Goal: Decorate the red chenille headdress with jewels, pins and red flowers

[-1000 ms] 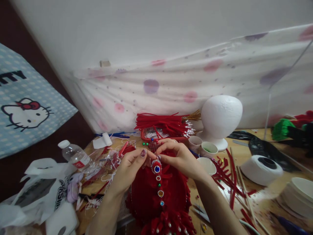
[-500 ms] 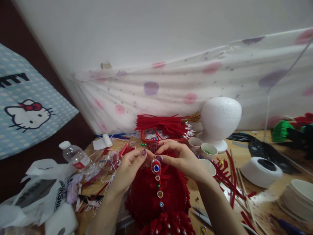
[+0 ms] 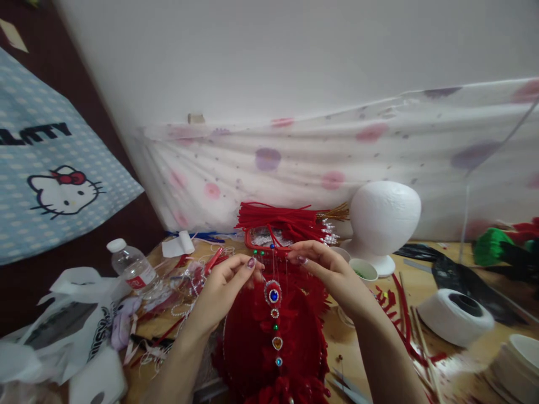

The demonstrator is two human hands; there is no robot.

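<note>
My left hand (image 3: 231,283) is closed in a pinch on a thin wire at the top of a jeweled strip (image 3: 274,313). The strip carries a blue gem in a sparkling rim, then smaller red, green, amber and light-blue stones below. Fine wires fan out above it, tipped with a blue bead (image 3: 272,246) and green beads (image 3: 255,253). To the right, my right hand (image 3: 330,275) pinches another fine wire near a red bead at its fingertips. Beneath both hands lies a red velvety headpiece (image 3: 246,342) with a beaded edge and petals.
Behind stand a basket (image 3: 248,238) with red velvet stems (image 3: 273,216) and a white foam head (image 3: 384,219). A cup of green beads (image 3: 364,269), a white thread cone (image 3: 455,317) and scissors (image 3: 349,390) are on the right. A plastic bottle (image 3: 130,266) and bags are at left.
My right hand has moved right, away from my left hand, and the wires above the strip now spread apart. The whole view has shifted slightly.
</note>
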